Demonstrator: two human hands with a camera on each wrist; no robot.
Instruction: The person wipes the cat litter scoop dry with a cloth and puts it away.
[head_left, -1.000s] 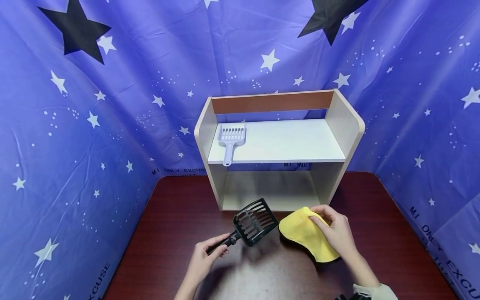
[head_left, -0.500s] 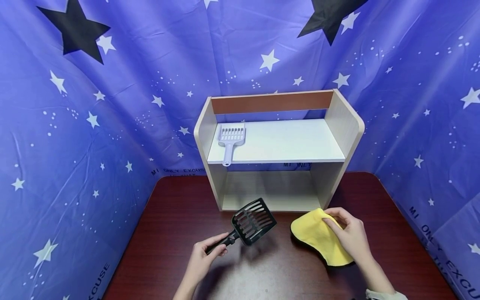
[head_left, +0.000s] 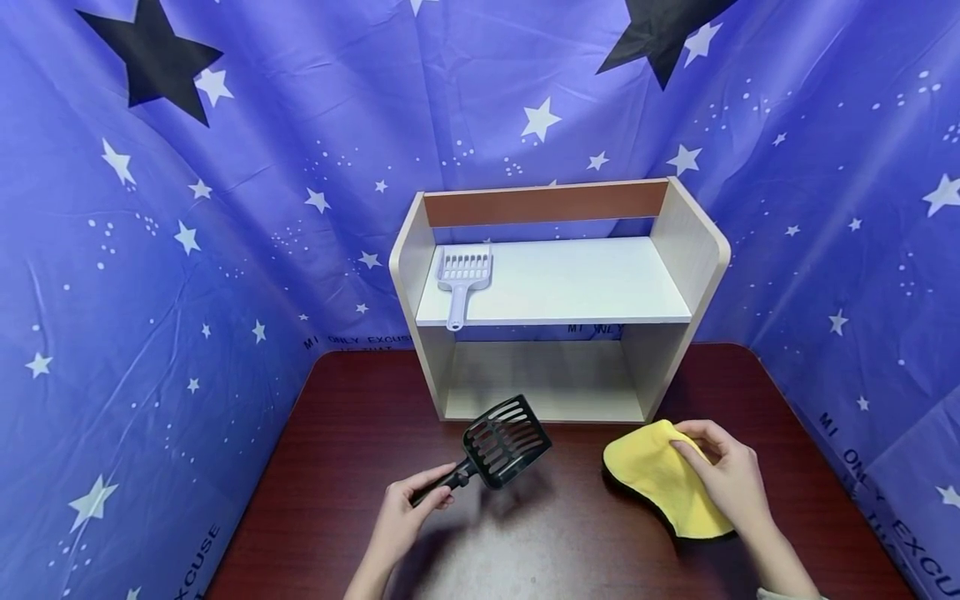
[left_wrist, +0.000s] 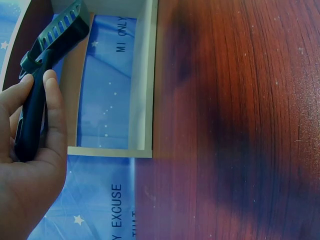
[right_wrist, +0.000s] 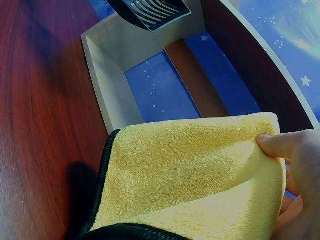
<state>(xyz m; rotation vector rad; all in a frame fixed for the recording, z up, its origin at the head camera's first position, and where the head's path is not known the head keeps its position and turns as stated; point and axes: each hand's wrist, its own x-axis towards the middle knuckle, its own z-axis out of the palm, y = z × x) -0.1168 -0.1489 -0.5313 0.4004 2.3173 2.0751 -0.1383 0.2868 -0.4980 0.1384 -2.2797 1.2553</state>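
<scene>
My left hand (head_left: 405,512) grips the handle of a black slotted litter scoop (head_left: 507,442), held above the table with its head pointing up and to the right. In the left wrist view the thumb and fingers wrap the scoop's handle (left_wrist: 32,115). My right hand (head_left: 723,471) pinches the upper edge of a yellow cloth (head_left: 660,475) with a dark border, apart from the scoop on its right. The right wrist view shows the thumb pressed on the fluffy cloth (right_wrist: 190,170), which hangs folded; the fingers behind it are partly hidden.
A two-level shelf unit (head_left: 570,283) stands at the back of the dark red wooden table (head_left: 337,467). A pale lavender litter scoop (head_left: 463,279) lies on its upper board at the left. Blue star-printed curtains (head_left: 480,100) surround the table.
My right hand has moved to the right and slightly nearer with the yellow cloth, drawing it away from the black scoop. The left hand and scoop have barely shifted.
</scene>
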